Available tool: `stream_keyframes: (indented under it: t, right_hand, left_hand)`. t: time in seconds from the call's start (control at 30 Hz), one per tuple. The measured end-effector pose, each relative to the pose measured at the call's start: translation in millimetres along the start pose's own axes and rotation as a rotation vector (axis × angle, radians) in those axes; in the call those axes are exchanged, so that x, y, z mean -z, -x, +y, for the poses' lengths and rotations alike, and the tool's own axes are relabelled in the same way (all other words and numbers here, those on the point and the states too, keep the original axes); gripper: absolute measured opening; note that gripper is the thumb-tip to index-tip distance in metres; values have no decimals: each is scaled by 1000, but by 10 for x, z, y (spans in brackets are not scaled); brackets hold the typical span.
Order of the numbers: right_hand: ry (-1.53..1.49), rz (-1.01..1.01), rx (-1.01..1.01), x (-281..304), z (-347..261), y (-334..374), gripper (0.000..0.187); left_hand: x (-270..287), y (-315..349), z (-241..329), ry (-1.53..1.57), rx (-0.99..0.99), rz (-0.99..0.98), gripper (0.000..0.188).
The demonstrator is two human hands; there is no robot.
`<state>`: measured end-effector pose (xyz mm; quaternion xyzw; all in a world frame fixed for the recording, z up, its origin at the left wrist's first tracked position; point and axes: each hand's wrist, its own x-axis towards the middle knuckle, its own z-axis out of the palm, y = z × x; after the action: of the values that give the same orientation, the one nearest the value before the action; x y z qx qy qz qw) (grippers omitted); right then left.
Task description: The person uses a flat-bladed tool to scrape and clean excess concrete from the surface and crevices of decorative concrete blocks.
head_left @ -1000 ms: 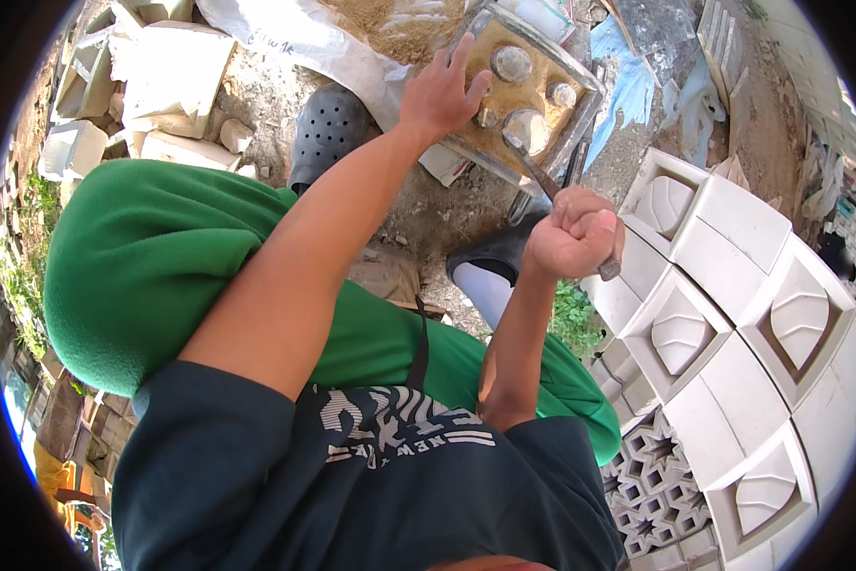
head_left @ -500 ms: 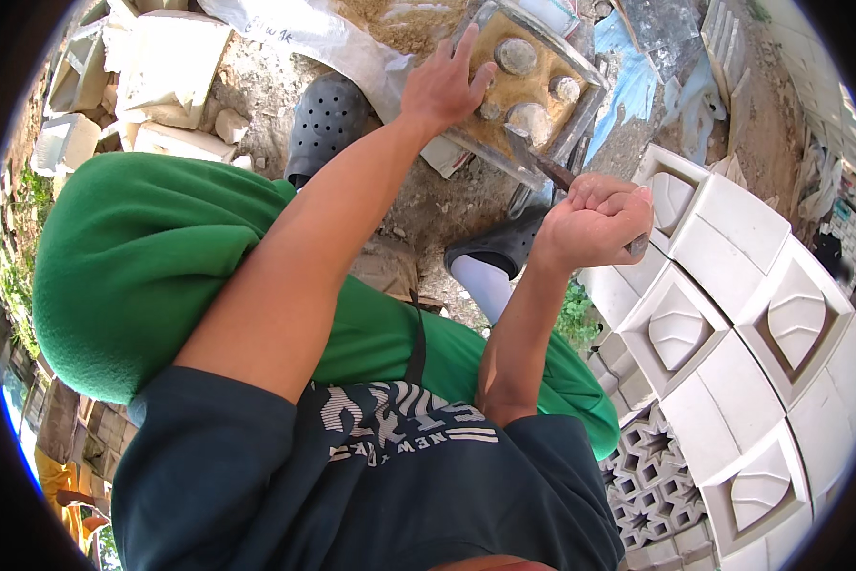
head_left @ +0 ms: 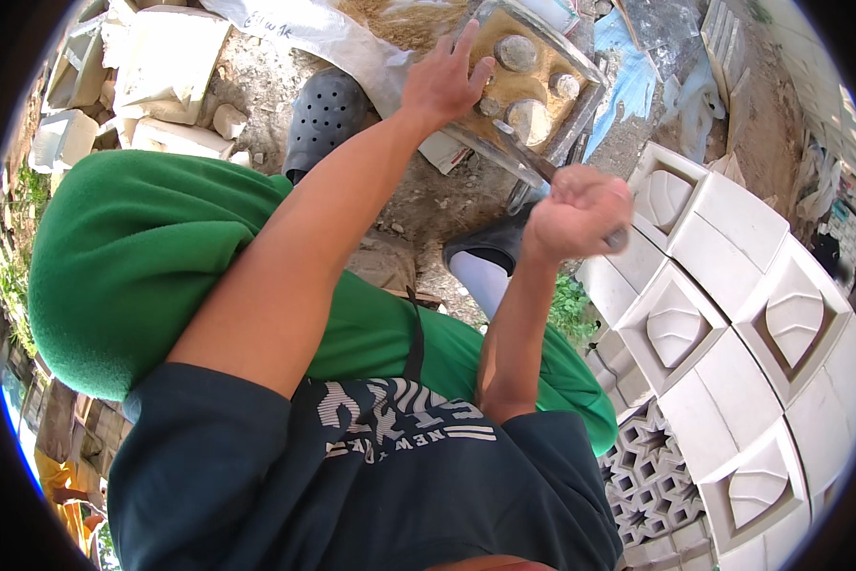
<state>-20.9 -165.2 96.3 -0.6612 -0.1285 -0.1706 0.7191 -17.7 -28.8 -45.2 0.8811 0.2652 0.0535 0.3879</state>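
Note:
At the top of the head view lies a square mould (head_left: 578, 112) with a raised grey rim, a tan inside and several round whitish knobs. My left hand (head_left: 444, 80) rests on its left rim, fingers spread and holding nothing. In my closed right hand (head_left: 578, 211) is a narrow, flat-bladed hand tool (head_left: 525, 152). The blade reaches over the mould's near edge, close to the large lower knob (head_left: 529, 122). Its rounded butt shows below my fist, which is slightly blurred. My fingers hide the middle of the handle.
White cast blocks (head_left: 723, 276) with recessed squares stand on the right, above star-patterned lattice blocks (head_left: 649, 466). Broken pale pieces (head_left: 173, 67) lie at upper left. A white sack (head_left: 304, 38) and blue plastic sheet (head_left: 628, 81) flank the mould. My grey clogs (head_left: 325, 119) are below it.
My right hand has shifted left and slightly up with the tool, whose blade tip has slid left and down along the mould's edge. My left hand stays on the rim.

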Motion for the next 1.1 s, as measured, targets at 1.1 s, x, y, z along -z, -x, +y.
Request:
stream_keyframes:
  t: [1.1]
  right_hand:
    - [90, -172, -142, 62, 157, 70, 32]
  left_hand:
    - [-82, -25, -83, 4, -16, 51, 61]
